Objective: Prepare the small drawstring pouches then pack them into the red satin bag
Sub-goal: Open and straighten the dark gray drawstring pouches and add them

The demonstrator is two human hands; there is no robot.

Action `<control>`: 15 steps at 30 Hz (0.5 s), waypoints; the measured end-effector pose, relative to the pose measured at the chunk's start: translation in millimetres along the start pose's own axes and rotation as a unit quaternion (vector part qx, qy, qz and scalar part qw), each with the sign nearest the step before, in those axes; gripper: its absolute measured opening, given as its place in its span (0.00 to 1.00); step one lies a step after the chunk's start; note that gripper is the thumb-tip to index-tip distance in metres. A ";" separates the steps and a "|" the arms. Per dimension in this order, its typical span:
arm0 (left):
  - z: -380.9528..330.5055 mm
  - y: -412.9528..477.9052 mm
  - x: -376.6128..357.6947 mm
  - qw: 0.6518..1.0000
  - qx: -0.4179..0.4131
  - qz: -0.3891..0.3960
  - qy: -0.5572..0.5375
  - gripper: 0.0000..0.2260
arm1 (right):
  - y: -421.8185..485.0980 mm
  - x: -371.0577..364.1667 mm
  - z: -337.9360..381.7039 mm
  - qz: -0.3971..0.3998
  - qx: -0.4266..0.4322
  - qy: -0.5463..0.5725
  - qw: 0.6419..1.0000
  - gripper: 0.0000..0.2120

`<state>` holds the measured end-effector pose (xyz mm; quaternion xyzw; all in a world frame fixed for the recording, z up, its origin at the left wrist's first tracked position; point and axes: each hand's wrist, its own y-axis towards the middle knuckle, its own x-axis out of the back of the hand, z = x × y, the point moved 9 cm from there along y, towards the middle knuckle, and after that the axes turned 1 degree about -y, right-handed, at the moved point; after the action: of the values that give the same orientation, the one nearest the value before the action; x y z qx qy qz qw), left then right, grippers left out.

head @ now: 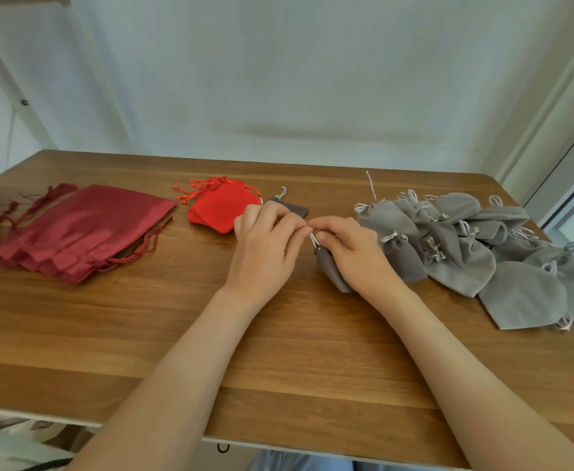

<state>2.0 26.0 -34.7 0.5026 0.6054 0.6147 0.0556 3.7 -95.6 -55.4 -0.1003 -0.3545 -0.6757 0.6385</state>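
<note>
Fingers of my left hand are pinching the white drawstring of a small grey pouch, curling tight round the cord's end. My right hand is gripping that pouch at its neck, thumb and fingers curling over the gathered top. The pouch's body is poking out below my palm, low over the bench; whether it is touching the wood I cannot tell. The cord is running short and straight between my two hands. Just behind my left hand a second grey pouch is lying flat, touching a small stack of bright red pouches. Further left, well apart from my hands, the dark red satin bags are lying in a fanned stack, their cords trailing. A heap of grey pouches is sprawling just beside my right hand.
</note>
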 end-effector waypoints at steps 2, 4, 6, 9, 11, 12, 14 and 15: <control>-1.1 0.8 4.1 1.000 0.002 -0.017 0.015 0.07 | -0.1 -0.7 -1.1 0.006 -0.013 0.018 1.000 0.19; 0.2 1.6 6.5 0.999 0.006 -0.031 0.023 0.07 | -0.3 -4.2 -1.8 0.019 -0.017 0.025 0.999 0.17; 1.4 1.0 6.3 0.999 0.009 -0.034 0.023 0.07 | -0.2 -8.7 -5.0 0.029 -0.031 0.030 0.999 0.16; 3.0 0.7 1.8 0.999 0.019 -0.022 0.017 0.09 | -0.3 -10.5 -8.7 0.027 -0.060 0.072 0.995 0.11; 9.4 0.8 -1.8 0.999 0.048 -0.011 -0.009 0.10 | -0.8 -7.9 -9.1 0.009 -0.072 0.141 0.987 0.08; 11.3 0.7 -4.0 0.998 0.060 -0.001 -0.031 0.10 | -1.4 -6.7 -10.7 0.001 -0.080 0.171 0.982 0.07; 10.8 0.6 -9.3 0.992 0.083 0.032 -0.084 0.10 | -2.4 -5.8 -15.0 -0.012 -0.095 0.212 0.973 0.05; 12.0 0.0 -13.6 0.985 0.110 0.055 -0.120 0.09 | -2.9 -6.1 -16.8 -0.019 -0.100 0.230 0.968 0.05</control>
<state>16.9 25.1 -45.0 0.6083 0.6298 0.4815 0.0383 7.4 -101.2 -72.3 0.0008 -0.1306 -0.7246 0.6767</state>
